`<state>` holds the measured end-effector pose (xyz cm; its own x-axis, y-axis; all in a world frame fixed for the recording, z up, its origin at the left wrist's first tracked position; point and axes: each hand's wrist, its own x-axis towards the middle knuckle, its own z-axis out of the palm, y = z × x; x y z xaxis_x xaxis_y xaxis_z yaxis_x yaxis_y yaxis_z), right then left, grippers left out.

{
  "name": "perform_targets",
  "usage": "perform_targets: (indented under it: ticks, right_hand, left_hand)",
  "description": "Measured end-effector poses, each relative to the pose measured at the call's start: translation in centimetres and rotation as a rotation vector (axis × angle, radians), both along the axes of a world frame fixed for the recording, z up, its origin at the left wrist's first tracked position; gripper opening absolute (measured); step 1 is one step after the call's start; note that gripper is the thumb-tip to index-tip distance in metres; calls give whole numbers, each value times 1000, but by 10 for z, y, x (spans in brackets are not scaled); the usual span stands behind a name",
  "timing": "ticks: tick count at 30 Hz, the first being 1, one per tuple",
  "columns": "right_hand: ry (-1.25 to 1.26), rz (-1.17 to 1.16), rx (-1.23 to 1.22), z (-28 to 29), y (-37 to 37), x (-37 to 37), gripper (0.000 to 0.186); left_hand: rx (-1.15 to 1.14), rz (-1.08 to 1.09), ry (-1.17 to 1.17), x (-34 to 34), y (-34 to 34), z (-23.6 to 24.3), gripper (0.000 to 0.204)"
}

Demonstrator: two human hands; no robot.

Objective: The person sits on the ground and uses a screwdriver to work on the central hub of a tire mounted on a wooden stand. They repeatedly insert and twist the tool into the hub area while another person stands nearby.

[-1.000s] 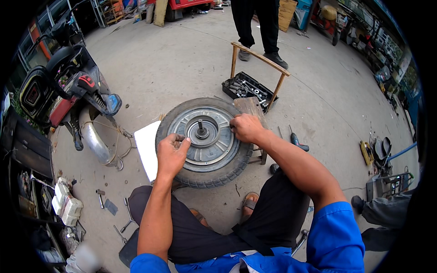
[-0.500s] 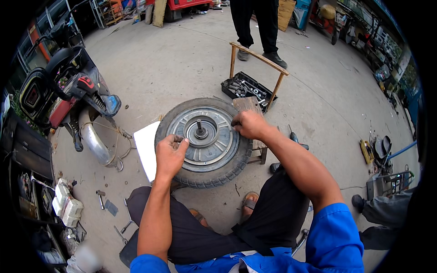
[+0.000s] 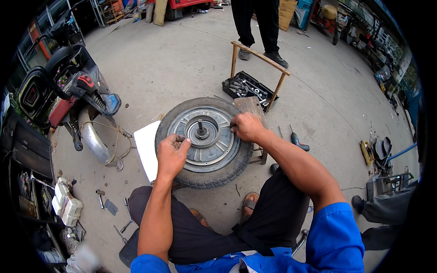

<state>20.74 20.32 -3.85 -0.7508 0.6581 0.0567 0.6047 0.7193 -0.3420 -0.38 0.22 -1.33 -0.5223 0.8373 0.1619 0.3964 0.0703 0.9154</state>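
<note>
In front of my knees a wheel with a black tyre point(image 3: 214, 178) lies flat, and its grey metal hub cover point(image 3: 207, 160) faces up. A short dark axle point(image 3: 200, 126) stands up from the middle. My left hand point(image 3: 173, 154) is at the hub's left side, thumb and fingers pinched together over the cover's rim. Across from it, my right hand point(image 3: 248, 127) pinches at the right part of the cover near its rim. Whatever either pinch holds is too small or hidden to make out. Under the wheel's right side shows a wooden stool point(image 3: 249, 104).
Beyond the wheel sits a black toolbox point(image 3: 227, 92) of sockets and wrenches with a wooden handle point(image 3: 261, 57). A cordless drill point(image 3: 298, 142) lies to the right. A scooter point(image 3: 75, 86) stands left; people's legs point(image 3: 256, 25) show ahead and a trouser leg point(image 3: 387, 211) at right.
My right hand has shifted slightly down and left, its fingertips lower over the hub cover. My left hand keeps nearly the same place, and the wheel has not visibly moved.
</note>
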Motion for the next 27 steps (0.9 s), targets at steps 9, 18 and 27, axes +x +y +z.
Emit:
perform_targets:
  ticks: [9,18,27]
  right_hand:
    - [-7,-4,25,0,-1,1,16]
    - [51,43,-8,-4,13,9,15]
    - [13,77,83,-5,4,3,16]
  left_hand:
    - [5,-8,41,1,0,-1,24]
    - [-7,-15,43,3,0,1,24]
    - [1,-7,49,6,-1,6,24]
